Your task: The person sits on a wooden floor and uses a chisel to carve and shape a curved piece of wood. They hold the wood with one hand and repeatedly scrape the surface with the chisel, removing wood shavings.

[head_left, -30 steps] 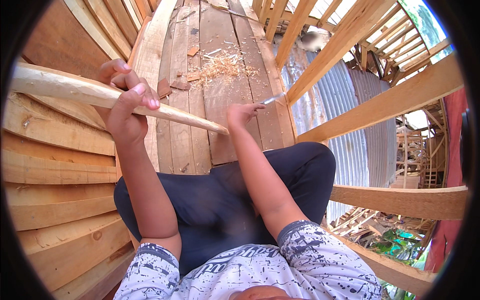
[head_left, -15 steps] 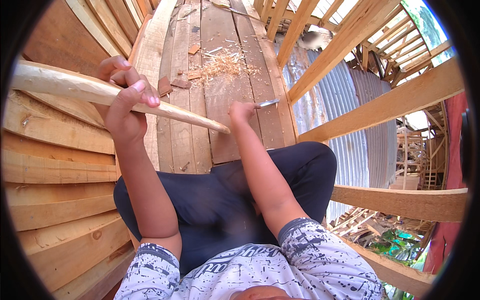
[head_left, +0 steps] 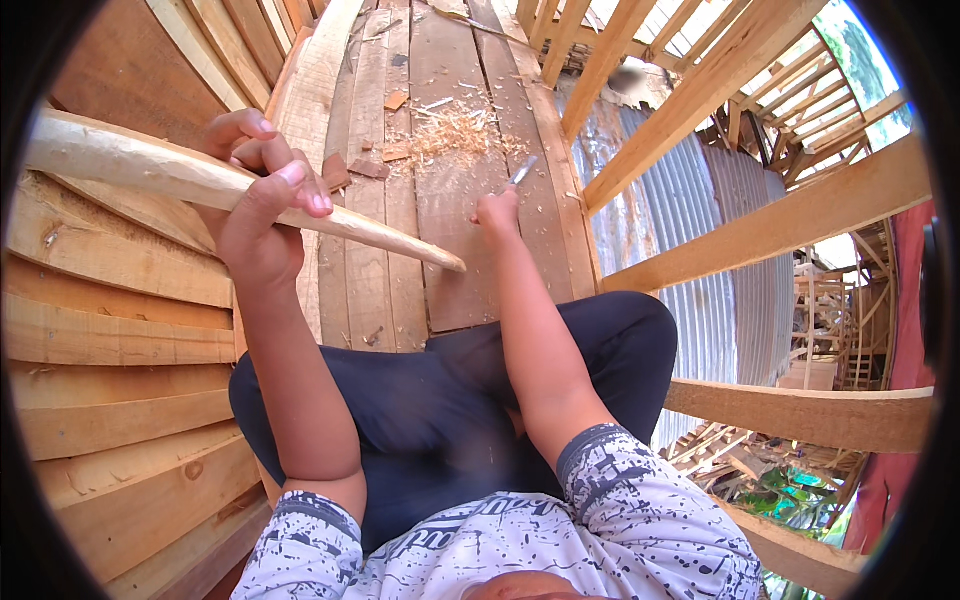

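A pale, peeled wooden pole (head_left: 385, 236) slants from the upper left toward the middle, its narrower end down by the plank floor. My left hand (head_left: 262, 195) is wrapped round it partway along, thumb and fingers on its upper side. My right hand (head_left: 497, 212) is closed on a knife (head_left: 524, 170) to the right of the pole's narrow end. The short metal blade points up and to the right, away from me; the fist hides the handle. Blade and pole are apart.
Curled wood shavings (head_left: 455, 133) lie on the planks beyond my hands, with several reddish-brown wood scraps (head_left: 336, 172) beside them. Stacked boards (head_left: 120, 335) line the left side. Wooden rails (head_left: 770, 225) and corrugated metal sheets (head_left: 690, 225) are on the right. My bent knees frame the near side.
My right hand has shifted slightly to the right and away from the pole. The knife blade has swung from pointing rightward to pointing more forward. My left hand still grips the pole.
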Demonstrator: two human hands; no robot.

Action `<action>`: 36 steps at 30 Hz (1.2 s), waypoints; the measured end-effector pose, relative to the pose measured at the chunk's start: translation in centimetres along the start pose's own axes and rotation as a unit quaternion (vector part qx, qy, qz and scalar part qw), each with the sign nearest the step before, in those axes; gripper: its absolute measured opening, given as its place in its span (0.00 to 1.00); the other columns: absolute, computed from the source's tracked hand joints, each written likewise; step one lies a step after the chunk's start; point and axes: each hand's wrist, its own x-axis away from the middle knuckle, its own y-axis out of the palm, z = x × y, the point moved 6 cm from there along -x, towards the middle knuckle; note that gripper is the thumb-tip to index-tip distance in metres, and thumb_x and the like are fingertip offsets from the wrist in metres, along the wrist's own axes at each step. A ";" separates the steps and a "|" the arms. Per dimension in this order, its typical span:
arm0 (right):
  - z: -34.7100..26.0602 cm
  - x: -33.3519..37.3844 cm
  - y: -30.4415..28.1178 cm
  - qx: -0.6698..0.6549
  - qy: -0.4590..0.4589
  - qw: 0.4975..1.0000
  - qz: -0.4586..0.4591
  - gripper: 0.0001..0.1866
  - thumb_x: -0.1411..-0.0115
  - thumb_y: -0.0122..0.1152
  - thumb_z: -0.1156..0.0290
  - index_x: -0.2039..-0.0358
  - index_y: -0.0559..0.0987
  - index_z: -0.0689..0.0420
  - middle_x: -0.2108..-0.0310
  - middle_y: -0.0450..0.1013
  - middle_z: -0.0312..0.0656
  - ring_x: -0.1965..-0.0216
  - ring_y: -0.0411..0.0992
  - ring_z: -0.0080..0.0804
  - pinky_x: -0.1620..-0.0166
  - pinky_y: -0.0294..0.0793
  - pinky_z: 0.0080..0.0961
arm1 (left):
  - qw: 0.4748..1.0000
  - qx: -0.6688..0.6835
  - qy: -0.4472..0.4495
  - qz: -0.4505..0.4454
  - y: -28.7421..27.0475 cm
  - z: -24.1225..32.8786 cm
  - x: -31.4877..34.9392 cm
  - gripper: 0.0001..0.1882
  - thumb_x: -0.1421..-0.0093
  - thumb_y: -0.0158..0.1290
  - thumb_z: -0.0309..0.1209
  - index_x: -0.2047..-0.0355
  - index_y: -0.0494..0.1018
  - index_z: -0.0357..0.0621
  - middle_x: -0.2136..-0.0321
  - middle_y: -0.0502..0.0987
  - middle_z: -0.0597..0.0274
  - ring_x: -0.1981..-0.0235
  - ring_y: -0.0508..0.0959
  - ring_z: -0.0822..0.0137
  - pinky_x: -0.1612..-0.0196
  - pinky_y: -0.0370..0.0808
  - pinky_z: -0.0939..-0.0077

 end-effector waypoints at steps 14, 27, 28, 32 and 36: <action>0.8 -4.5 -4.3 0.194 -0.036 0.972 0.124 0.25 0.51 0.59 0.77 0.49 0.76 0.66 0.58 0.78 0.56 0.56 0.77 0.54 0.50 0.74 0.42 | 1.000 0.005 -0.005 0.001 -0.8 0.0 -0.1 0.18 0.47 0.49 0.22 0.54 0.66 0.41 0.85 0.62 0.67 0.84 0.69 0.72 0.77 0.73 0.76; -2.3 -0.3 -2.9 0.213 -0.057 0.966 0.139 0.36 0.50 0.61 0.75 0.37 0.67 0.62 0.49 0.75 0.59 0.46 0.74 0.51 0.44 0.72 0.36 | 1.000 0.010 -0.004 0.010 -1.0 0.1 0.0 0.19 0.48 0.50 0.21 0.55 0.66 0.40 0.85 0.63 0.67 0.84 0.70 0.71 0.77 0.73 0.75; -1.9 -0.5 -2.6 0.200 -0.046 0.973 0.103 0.36 0.50 0.61 0.75 0.37 0.67 0.63 0.49 0.75 0.59 0.45 0.74 0.51 0.44 0.71 0.36 | 1.000 0.010 -0.004 0.011 -1.0 0.1 0.0 0.18 0.49 0.50 0.21 0.55 0.66 0.40 0.85 0.63 0.67 0.84 0.70 0.71 0.77 0.73 0.75; -0.9 0.2 -0.3 0.151 -0.035 0.988 -0.025 0.38 0.49 0.60 0.75 0.35 0.63 0.63 0.47 0.73 0.60 0.45 0.72 0.53 0.42 0.70 0.38 | 1.000 0.013 -0.001 0.012 -1.3 0.0 0.1 0.18 0.49 0.50 0.22 0.55 0.66 0.40 0.85 0.63 0.67 0.84 0.70 0.71 0.77 0.73 0.75; 0.3 1.0 -0.5 0.132 -0.077 0.975 0.161 0.46 0.50 0.60 0.78 0.32 0.50 0.71 0.51 0.74 0.62 0.47 0.72 0.57 0.42 0.70 0.38 | 1.000 0.021 0.000 0.006 -0.6 -0.2 -0.1 0.18 0.48 0.50 0.22 0.55 0.66 0.40 0.85 0.63 0.67 0.84 0.70 0.72 0.77 0.73 0.76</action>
